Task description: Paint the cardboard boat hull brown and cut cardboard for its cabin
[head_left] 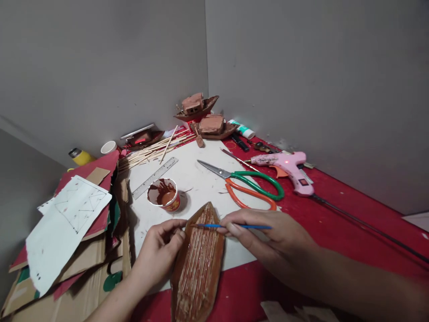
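Beyond the ridged brown boat hull [197, 273] held by the left hand [159, 250]: paint-smeared cup [172, 206], green-and-orange scissors [228, 174], pink glue gun [288, 164]; right hand [266, 235] pinching a blue brush [208, 226].

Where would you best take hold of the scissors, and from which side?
Probably by the green and orange handle loops, from the near right. The scissors lie with their blades pointing away to the left, so that approach avoids the tips. The right hand, holding a brush, is close by.
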A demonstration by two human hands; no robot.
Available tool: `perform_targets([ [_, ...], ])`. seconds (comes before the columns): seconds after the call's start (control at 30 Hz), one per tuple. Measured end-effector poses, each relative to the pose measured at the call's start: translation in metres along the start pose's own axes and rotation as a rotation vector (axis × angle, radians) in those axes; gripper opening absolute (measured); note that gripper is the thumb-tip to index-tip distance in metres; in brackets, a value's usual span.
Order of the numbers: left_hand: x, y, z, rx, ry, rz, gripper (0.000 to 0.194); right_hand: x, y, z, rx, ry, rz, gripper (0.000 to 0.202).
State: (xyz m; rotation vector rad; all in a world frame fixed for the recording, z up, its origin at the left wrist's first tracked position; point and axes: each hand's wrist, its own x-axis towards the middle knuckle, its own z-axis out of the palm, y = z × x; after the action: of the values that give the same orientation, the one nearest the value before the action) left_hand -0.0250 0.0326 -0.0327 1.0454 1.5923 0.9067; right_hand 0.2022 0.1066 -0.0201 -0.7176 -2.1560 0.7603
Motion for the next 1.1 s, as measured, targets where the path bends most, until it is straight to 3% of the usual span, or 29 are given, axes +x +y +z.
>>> perform_targets([
  [0.3, 0.0015, -0.0059, 0.0006, 0.000, -0.067, 0.076, 0.043, 0.0055, 0.0025, -0.0001, -0.066, 0.067, -0.001, 0.023],
  [0.53, 0.0020, -0.0096, 0.0004, 0.050, -0.029, 0.088, 0.044, 0.0041, 0.0054, 0.0038, 0.007, -0.025, -0.045, 0.023],
  [0.83, 0.0035, -0.0117, 0.0001, 0.016, -0.033, 0.061, 0.046, 0.0050, 0.0054, -0.0010, -0.152, 0.197, -0.057, 0.023],
  [1.1, 0.0035, -0.0083, 0.0012, 0.030, -0.048, 0.057, 0.048, 0.0048, 0.0041, 0.0031, -0.010, 0.005, -0.047, 0.024],
])
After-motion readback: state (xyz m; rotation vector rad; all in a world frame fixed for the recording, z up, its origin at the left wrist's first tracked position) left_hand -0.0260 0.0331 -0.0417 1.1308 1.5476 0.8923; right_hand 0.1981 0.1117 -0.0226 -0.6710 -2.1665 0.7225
